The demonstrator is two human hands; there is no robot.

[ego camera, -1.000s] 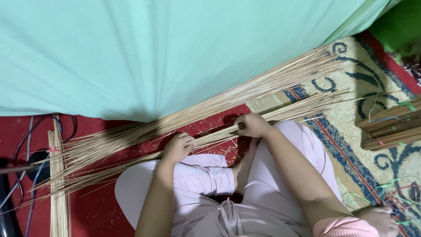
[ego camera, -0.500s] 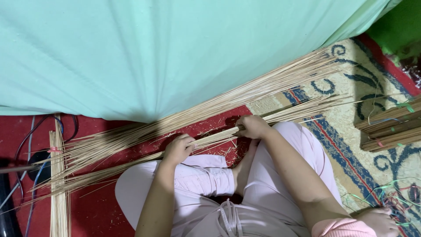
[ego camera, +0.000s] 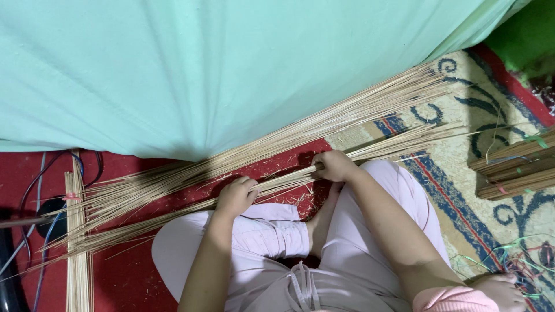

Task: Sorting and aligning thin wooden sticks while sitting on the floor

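Stick bundle [ego camera: 289, 178]: long thin pale sticks, lying slantwise across the red floor mat [ego camera: 133, 277], in front of the knees.
Left hand [ego camera: 236, 196]: fingers curled down on the bundle, near its middle.
Right hand [ego camera: 334, 166]: clamped around the sticks, further right.
Behind: teal cloth [ego camera: 231, 69] hanging; tied stick bundles [ego camera: 514, 170] on the patterned rug [ego camera: 462, 127].

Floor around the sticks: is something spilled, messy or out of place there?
Yes. Small chips and splinters lie scattered on the red carpet beside the left hand and right hand, which grip a bundle of thin sticks. The sticks fan out unevenly at the left end. Loose coloured strings lie tangled at the right.
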